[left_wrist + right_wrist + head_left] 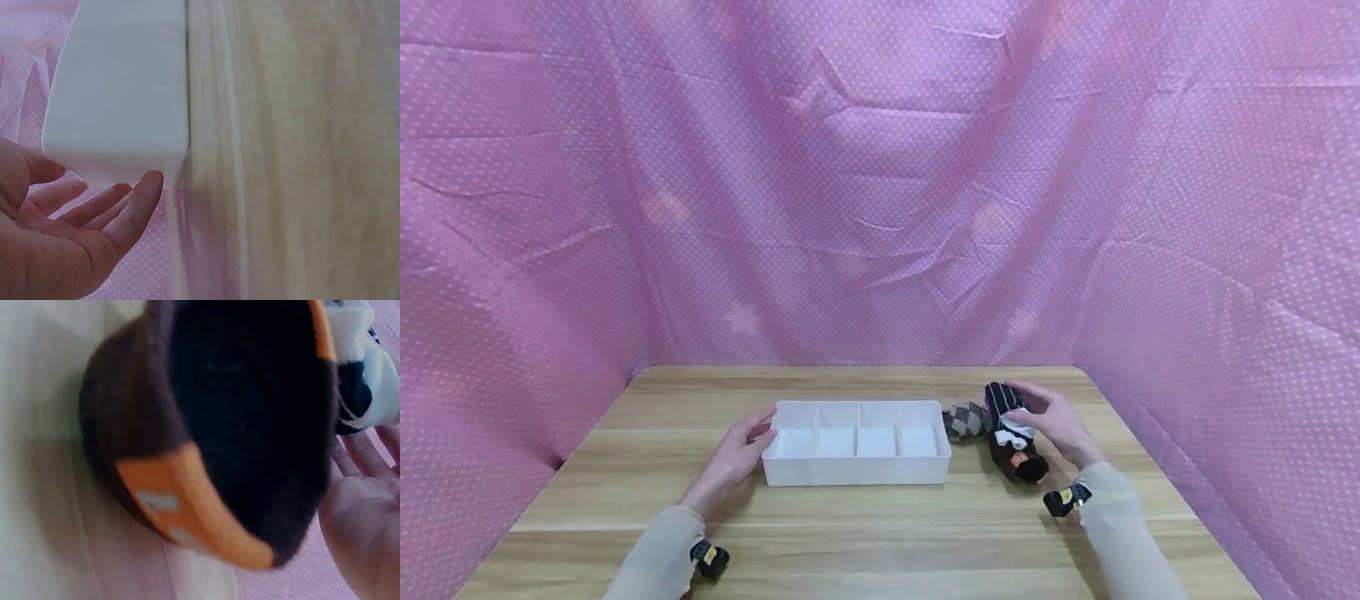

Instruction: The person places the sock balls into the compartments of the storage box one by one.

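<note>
A white box with several compartments in a row (856,471) stands on the table. At its left end rests my left hand (737,458), fingertips and thumb touching the end wall, as the left wrist view also shows. To the box's right lies a bunch of rolled socks: a grey argyle sock (967,421), a dark striped sock (1002,402), a white sock with black patches (355,375) and a brown sock with an orange band (194,500). My right hand (1060,423) lies along their right side, fingers loosely extended against the striped and white socks.
The wooden table (865,550) is enclosed by pink dotted cloth (880,208) at the back and both sides. A small black camera is strapped to each wrist. The box's visible compartments hold nothing.
</note>
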{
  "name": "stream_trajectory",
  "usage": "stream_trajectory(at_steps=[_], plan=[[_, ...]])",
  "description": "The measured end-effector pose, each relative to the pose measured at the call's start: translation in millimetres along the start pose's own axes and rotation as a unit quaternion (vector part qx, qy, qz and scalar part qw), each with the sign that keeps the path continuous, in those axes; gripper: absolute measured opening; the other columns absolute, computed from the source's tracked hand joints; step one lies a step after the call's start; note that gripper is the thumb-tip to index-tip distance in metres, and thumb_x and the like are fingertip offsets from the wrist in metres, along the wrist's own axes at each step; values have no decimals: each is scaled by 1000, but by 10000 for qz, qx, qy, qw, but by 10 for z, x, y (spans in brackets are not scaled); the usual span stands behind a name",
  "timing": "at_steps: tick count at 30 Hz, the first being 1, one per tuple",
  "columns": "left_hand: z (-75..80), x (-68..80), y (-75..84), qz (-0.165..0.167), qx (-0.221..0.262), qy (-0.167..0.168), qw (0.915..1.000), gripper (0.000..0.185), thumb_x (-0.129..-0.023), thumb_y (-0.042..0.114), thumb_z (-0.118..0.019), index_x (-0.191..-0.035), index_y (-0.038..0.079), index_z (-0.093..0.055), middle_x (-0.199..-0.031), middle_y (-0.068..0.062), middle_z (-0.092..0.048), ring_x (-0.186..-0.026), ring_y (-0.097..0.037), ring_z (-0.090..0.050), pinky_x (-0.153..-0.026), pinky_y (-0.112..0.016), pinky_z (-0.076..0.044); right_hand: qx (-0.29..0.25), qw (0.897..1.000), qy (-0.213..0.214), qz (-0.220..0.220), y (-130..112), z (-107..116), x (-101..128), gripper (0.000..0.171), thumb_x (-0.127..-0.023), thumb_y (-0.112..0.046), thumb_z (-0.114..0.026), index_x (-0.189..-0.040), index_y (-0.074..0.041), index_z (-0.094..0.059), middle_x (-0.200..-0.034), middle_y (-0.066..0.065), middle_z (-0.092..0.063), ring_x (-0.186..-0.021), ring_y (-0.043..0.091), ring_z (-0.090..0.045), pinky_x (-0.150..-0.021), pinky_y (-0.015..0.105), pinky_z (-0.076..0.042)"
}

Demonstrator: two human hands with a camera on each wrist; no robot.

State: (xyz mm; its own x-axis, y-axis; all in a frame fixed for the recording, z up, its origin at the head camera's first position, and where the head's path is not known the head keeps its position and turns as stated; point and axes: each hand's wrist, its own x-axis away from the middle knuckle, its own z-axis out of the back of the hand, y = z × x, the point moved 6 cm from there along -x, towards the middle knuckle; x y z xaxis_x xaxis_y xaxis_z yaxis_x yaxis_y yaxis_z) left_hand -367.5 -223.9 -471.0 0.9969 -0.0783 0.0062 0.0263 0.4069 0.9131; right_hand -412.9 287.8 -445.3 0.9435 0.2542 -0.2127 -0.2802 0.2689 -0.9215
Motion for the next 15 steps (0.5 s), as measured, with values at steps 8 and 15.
stream_trajectory(at_steps=[8, 15], plan=[[-27, 34, -51, 70, -99, 27, 9999, 54, -104, 20, -47, -154, 11, -29, -151, -29, -37, -136, -44, -41, -110, -52, -44, 175, 9997, -180, -41, -25, -199, -62, 69, -85, -19, -77, -145, -5, -46, -145, 19, -50, -106, -2, -60, -75, 16, -55], [-16, 31, -11, 56, -56, 40, 10000, 54, -104, 20, -46, -155, 12, -29, -150, -28, -38, -135, -43, -43, -109, -51, -45, 32, 9989, -456, 100, -179, -340, -158, 68, -84, -21, -78, -144, -9, -48, -147, 15, -50, -131, 20, -51, -99, 14, -47]])
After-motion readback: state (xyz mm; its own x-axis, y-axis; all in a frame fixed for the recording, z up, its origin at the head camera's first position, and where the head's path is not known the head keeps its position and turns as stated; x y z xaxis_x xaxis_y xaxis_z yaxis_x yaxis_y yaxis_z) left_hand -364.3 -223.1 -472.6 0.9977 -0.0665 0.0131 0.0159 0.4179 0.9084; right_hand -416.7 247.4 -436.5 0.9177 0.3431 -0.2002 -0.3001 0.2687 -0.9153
